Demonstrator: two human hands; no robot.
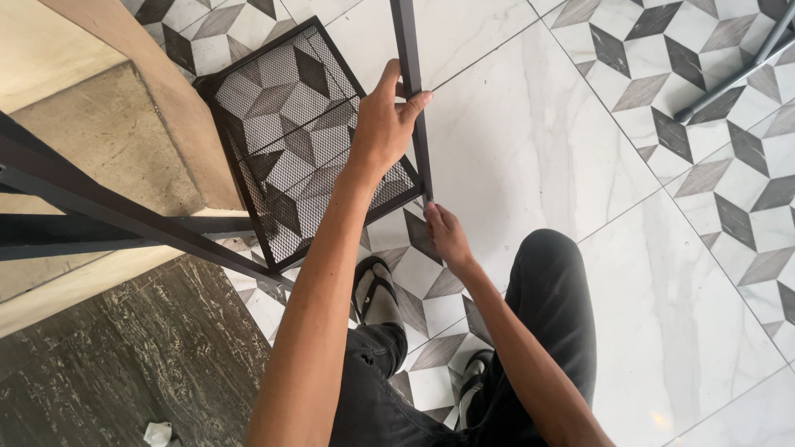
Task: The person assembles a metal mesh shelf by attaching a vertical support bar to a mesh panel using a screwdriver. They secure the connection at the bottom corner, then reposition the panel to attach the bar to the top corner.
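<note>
Left hand (383,124) wrapped around a dark metal post (411,91), grip closed on it, thumb on one side and fingers (416,101) over the other. Right hand (445,233) lower down, fingertips pinched at the post's bottom end where it meets the corner of the black mesh shelf panel (298,132). Panel stands tilted on the patterned tile floor (646,165), beside a beige step (99,141); sandalled foot (377,290) just below it.
</note>
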